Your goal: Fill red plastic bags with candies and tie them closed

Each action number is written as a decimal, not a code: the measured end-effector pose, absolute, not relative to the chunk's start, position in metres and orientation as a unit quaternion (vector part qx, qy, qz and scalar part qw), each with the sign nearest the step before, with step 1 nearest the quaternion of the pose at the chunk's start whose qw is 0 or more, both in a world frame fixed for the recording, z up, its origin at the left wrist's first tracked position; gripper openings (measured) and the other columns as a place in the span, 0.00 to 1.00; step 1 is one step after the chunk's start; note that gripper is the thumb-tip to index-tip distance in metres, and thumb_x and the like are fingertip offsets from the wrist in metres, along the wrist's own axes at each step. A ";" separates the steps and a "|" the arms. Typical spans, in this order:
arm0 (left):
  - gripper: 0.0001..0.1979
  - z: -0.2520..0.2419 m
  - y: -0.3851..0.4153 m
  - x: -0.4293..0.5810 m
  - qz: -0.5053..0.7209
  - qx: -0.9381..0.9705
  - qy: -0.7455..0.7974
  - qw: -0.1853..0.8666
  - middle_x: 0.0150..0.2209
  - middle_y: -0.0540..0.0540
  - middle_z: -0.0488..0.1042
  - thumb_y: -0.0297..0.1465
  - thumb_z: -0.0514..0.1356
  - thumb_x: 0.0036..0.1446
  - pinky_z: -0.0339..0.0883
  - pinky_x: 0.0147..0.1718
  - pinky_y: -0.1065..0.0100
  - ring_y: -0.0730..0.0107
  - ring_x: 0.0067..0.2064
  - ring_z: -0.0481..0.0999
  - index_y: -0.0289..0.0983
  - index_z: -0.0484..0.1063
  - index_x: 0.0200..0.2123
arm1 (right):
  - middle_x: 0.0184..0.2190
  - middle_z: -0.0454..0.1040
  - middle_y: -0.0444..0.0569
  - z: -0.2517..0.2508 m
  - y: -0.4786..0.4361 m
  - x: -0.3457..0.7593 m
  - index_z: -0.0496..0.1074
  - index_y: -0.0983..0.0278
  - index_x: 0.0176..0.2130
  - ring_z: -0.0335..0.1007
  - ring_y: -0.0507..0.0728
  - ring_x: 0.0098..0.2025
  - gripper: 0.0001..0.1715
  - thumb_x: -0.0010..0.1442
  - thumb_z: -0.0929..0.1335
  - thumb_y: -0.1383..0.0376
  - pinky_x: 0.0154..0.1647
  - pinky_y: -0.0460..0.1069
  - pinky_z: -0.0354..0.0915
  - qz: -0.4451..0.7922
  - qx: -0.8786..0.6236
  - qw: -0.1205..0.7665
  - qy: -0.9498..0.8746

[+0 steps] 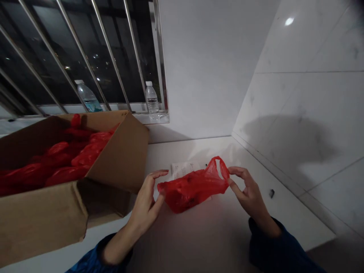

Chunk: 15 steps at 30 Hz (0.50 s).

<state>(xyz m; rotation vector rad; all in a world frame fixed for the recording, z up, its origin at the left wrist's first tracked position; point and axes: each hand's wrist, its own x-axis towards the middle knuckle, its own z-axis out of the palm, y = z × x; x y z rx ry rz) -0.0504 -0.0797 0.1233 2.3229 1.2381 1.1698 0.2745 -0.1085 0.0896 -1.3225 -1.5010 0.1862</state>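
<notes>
A red plastic bag [189, 191] lies on the white table, its looped handle standing up at the right end. My right hand [248, 191] has its thumb and fingertips on the bag's right end, by the handle. At the opposite end is my left hand [148, 199], with fingers and thumb apart and the thumb against the bag's edge. What the bag contains, if anything, is hidden. Partly under and behind it lies a white printed paper [182, 168].
A cardboard box [119, 155] of red plastic bags [91, 148] stands open at left. Two bottles, one labelled [90, 100] and one clear [152, 102], stand by the barred window. A small dark object [272, 193] lies on the white table [295, 227] near the tiled wall.
</notes>
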 end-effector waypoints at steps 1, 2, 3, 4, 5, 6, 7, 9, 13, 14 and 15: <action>0.19 0.134 -0.086 -0.044 0.411 0.810 0.398 0.126 0.59 0.40 0.66 0.31 0.51 0.66 0.63 0.56 0.58 0.59 0.60 0.66 0.40 0.59 0.59 | 0.46 0.73 0.53 0.099 -0.113 0.268 0.67 0.60 0.50 0.71 0.61 0.49 0.15 0.62 0.66 0.63 0.48 0.55 0.67 0.046 -0.536 0.554 -0.635; 0.20 0.145 -0.090 -0.036 0.416 0.825 0.365 0.113 0.59 0.39 0.66 0.30 0.51 0.65 0.62 0.57 0.56 0.58 0.60 0.66 0.40 0.58 0.59 | 0.45 0.73 0.53 0.108 -0.118 0.260 0.67 0.59 0.50 0.71 0.61 0.49 0.15 0.62 0.66 0.65 0.49 0.56 0.67 0.022 -0.512 0.564 -0.648; 0.20 0.155 -0.094 -0.028 0.408 0.846 0.330 0.097 0.58 0.39 0.67 0.30 0.52 0.65 0.61 0.58 0.55 0.58 0.60 0.66 0.40 0.59 0.59 | 0.45 0.73 0.52 0.115 -0.120 0.252 0.67 0.59 0.50 0.71 0.60 0.48 0.15 0.63 0.65 0.66 0.50 0.55 0.67 0.012 -0.484 0.561 -0.672; 0.18 0.162 -0.095 -0.019 0.381 0.872 0.297 0.083 0.56 0.40 0.69 0.31 0.52 0.65 0.61 0.58 0.55 0.58 0.58 0.68 0.40 0.61 0.58 | 0.43 0.74 0.51 0.120 -0.121 0.243 0.67 0.59 0.49 0.71 0.60 0.47 0.14 0.63 0.65 0.67 0.48 0.54 0.67 0.017 -0.460 0.535 -0.708; 0.16 0.166 -0.095 -0.011 0.337 0.897 0.275 0.071 0.53 0.40 0.72 0.32 0.52 0.65 0.62 0.56 0.55 0.58 0.55 0.71 0.40 0.64 0.56 | 0.42 0.74 0.50 0.121 -0.120 0.235 0.68 0.58 0.48 0.72 0.59 0.45 0.12 0.63 0.64 0.67 0.46 0.53 0.67 0.033 -0.445 0.487 -0.750; 0.14 0.166 -0.093 -0.003 0.281 0.920 0.268 0.059 0.49 0.41 0.75 0.34 0.52 0.66 0.65 0.53 0.56 0.59 0.51 0.73 0.39 0.67 0.52 | 0.40 0.75 0.49 0.118 -0.116 0.227 0.68 0.59 0.46 0.73 0.58 0.42 0.10 0.63 0.64 0.68 0.43 0.52 0.68 0.051 -0.440 0.422 -0.791; 0.13 0.162 -0.090 0.004 0.217 0.935 0.276 0.047 0.44 0.41 0.76 0.36 0.52 0.67 0.67 0.50 0.57 0.59 0.46 0.75 0.38 0.70 0.48 | 0.37 0.76 0.48 0.113 -0.111 0.221 0.69 0.59 0.43 0.73 0.57 0.40 0.09 0.63 0.63 0.69 0.39 0.51 0.67 0.067 -0.447 0.344 -0.823; 0.17 0.146 -0.081 0.015 0.097 0.940 0.326 0.014 0.37 0.41 0.78 0.39 0.49 0.68 0.70 0.41 0.60 0.59 0.39 0.78 0.36 0.74 0.39 | 0.34 0.76 0.48 0.096 -0.096 0.213 0.70 0.61 0.38 0.74 0.58 0.36 0.09 0.63 0.62 0.70 0.35 0.50 0.66 0.066 -0.491 0.211 -0.843; 0.18 0.110 -0.063 0.022 -0.042 0.889 0.454 -0.035 0.34 0.37 0.80 0.33 0.47 0.69 0.70 0.34 0.61 0.54 0.35 0.81 0.33 0.76 0.39 | 0.45 0.77 0.53 0.065 -0.067 0.214 0.71 0.61 0.50 0.76 0.60 0.41 0.18 0.61 0.64 0.70 0.37 0.51 0.69 0.042 -0.556 0.154 -0.816; 0.17 0.105 -0.061 0.021 -0.051 0.873 0.483 -0.042 0.34 0.36 0.80 0.32 0.48 0.68 0.71 0.32 0.61 0.52 0.35 0.81 0.33 0.76 0.42 | 0.50 0.76 0.54 0.062 -0.062 0.217 0.68 0.60 0.56 0.75 0.61 0.46 0.25 0.59 0.66 0.68 0.41 0.52 0.70 0.045 -0.552 0.168 -0.816; 0.17 0.102 -0.059 0.019 -0.053 0.861 0.504 -0.046 0.34 0.35 0.80 0.33 0.49 0.67 0.71 0.31 0.60 0.49 0.35 0.81 0.32 0.75 0.46 | 0.54 0.74 0.54 0.060 -0.059 0.219 0.65 0.59 0.60 0.74 0.62 0.50 0.32 0.57 0.69 0.66 0.45 0.53 0.70 0.048 -0.543 0.182 -0.818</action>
